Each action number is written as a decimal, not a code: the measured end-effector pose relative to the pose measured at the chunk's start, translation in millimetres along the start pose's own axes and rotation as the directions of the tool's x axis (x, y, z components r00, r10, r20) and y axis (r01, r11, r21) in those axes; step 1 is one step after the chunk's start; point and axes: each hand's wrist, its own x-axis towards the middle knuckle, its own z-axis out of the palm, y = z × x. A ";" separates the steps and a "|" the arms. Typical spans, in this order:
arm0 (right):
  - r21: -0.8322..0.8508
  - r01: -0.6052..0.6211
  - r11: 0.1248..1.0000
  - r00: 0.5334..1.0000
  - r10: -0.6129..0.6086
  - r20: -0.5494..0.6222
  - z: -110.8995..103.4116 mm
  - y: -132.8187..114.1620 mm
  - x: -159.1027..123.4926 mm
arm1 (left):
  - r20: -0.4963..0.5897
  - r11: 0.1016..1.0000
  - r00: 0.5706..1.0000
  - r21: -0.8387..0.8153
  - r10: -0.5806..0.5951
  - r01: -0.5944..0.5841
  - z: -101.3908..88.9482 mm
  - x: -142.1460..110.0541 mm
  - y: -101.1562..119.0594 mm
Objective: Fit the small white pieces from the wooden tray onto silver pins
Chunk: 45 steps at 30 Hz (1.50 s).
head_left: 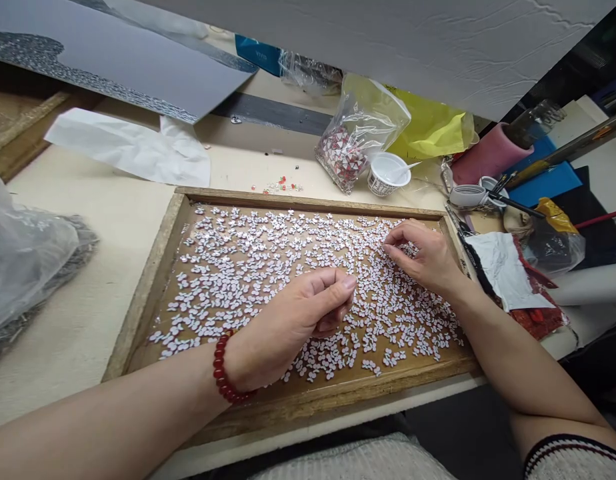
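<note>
A shallow wooden tray (147, 283) lies across the table, its bottom covered with many small white bow- or cherry-shaped pieces (233, 293). Over the middle of the tray is my left hand (293, 317), fingers curled in and thumb pressed against the index finger. Whatever it may hold is hidden inside the fingers. Farther right, my right hand (428, 257) reaches down to the pieces near the tray's right side. Its thumb and index finger are pinched close together, and anything between them is too small to make out. A red bead bracelet (221, 367) circles my left wrist.
Behind the tray stand a clear bag of red-and-white stones (343, 157) and a small white cup (388, 175). Loose red and clear beads (283, 185) lie nearby. A plastic bag (28, 253) sits left; a pink cylinder (488, 155) and tools crowd the right. A pale board overhangs the back.
</note>
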 end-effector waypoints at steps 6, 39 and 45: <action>0.012 -0.018 1.000 1.000 0.018 0.014 1.0 1.6 0.1 | 0.014 1.000 1.000 0.000 -0.008 0.008 0.6 0.6 0.2; 0.006 -0.011 1.000 1.000 0.011 -0.017 -6.2 1.2 1.3 | 0.042 1.000 0.999 -0.003 -0.015 0.015 0.3 0.9 -0.5; 0.029 -0.047 0.998 0.997 0.049 -0.063 -19.9 -4.0 -0.1 | 0.054 1.000 0.999 -0.012 -0.004 0.004 1.4 -0.6 0.5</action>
